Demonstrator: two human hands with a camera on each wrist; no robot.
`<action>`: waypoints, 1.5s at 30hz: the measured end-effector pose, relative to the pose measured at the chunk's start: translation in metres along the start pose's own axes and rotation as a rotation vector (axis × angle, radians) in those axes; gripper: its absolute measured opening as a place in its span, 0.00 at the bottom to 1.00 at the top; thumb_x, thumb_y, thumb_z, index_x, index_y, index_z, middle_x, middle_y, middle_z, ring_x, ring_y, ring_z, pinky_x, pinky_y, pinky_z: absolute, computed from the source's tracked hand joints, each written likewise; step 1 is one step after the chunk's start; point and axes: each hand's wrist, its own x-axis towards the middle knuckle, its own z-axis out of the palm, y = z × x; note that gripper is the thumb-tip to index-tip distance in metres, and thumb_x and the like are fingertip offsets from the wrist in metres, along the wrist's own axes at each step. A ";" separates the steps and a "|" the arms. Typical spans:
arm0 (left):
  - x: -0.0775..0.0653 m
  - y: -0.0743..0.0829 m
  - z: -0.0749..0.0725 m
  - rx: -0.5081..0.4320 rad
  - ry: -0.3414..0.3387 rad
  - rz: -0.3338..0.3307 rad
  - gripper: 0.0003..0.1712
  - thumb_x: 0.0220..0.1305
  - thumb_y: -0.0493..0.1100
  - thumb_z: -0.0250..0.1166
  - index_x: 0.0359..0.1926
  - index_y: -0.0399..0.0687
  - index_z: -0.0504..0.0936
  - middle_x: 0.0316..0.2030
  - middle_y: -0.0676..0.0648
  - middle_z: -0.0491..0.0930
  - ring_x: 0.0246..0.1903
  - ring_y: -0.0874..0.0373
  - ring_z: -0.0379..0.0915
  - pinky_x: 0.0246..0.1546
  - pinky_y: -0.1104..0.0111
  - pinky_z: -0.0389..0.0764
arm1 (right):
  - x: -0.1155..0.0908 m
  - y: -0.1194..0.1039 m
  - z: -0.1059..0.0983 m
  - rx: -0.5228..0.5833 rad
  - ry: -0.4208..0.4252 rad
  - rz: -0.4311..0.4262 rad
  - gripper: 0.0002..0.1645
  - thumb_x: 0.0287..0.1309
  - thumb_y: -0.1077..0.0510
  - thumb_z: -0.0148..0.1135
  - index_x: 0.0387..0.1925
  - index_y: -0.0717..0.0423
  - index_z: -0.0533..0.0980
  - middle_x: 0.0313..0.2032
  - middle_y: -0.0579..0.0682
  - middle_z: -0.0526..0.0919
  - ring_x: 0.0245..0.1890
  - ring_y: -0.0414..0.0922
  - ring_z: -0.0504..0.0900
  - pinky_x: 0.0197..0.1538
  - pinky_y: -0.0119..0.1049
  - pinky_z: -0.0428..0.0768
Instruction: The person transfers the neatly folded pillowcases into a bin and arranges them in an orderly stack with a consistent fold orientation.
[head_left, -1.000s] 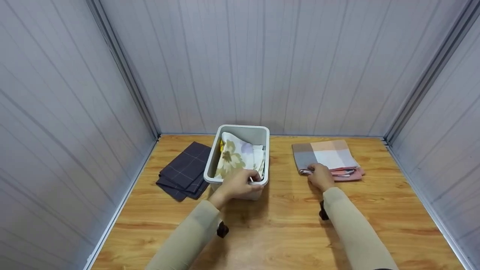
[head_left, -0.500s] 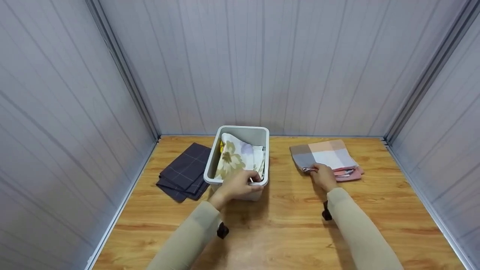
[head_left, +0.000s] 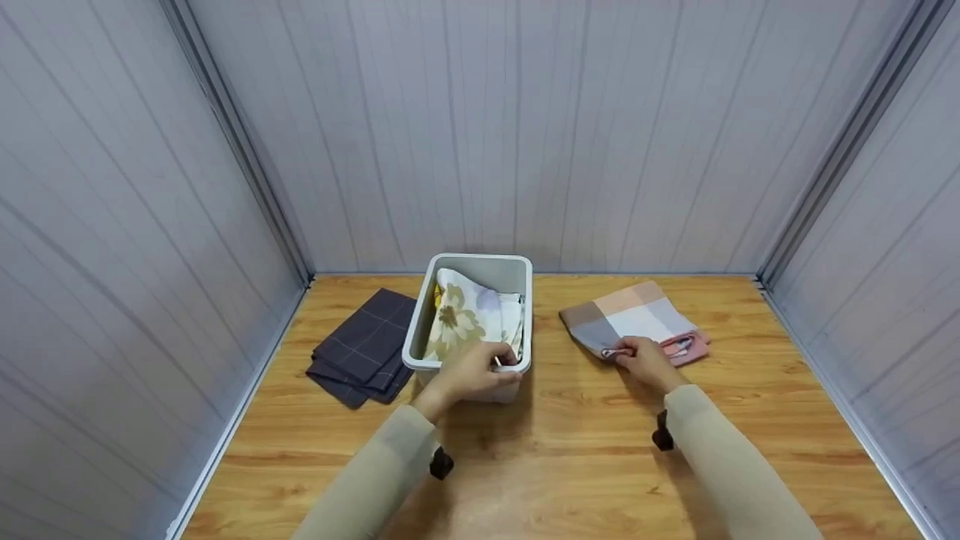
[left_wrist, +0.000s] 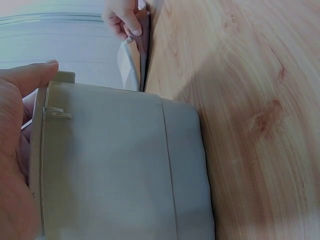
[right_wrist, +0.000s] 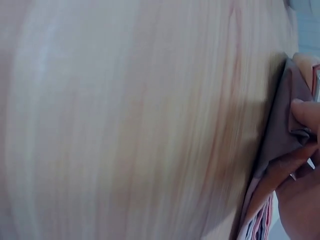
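Observation:
My left hand grips the near rim of a light grey plastic bin; in the left wrist view its thumb lies on the outside of the bin wall. Inside the bin sits a folded white cloth with a flower print, with a bit of yellow beside it. To the right, my right hand pinches the near edge of a folded checked cloth in white, grey, peach and pink. The right wrist view shows the thumb pressing into the cloth's brown-grey fold; the fingers beneath are partly hidden.
Folded dark cloth with thin pale check lines lies left of the bin, close to its side. Pale panel walls enclose the wooden tabletop at the back and both sides.
My right hand has drawn the checked cloth a little left and toward me, and the cloth has turned slightly. My left hand keeps its hold on the bin rim. The head view has shifted slightly.

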 end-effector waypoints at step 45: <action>-0.002 0.000 0.002 0.023 0.019 -0.017 0.12 0.66 0.54 0.75 0.41 0.54 0.89 0.37 0.54 0.91 0.37 0.58 0.82 0.42 0.61 0.79 | -0.078 0.003 -0.017 0.148 -0.355 -0.211 0.08 0.66 0.70 0.68 0.44 0.68 0.88 0.41 0.61 0.92 0.36 0.33 0.79 0.42 0.24 0.77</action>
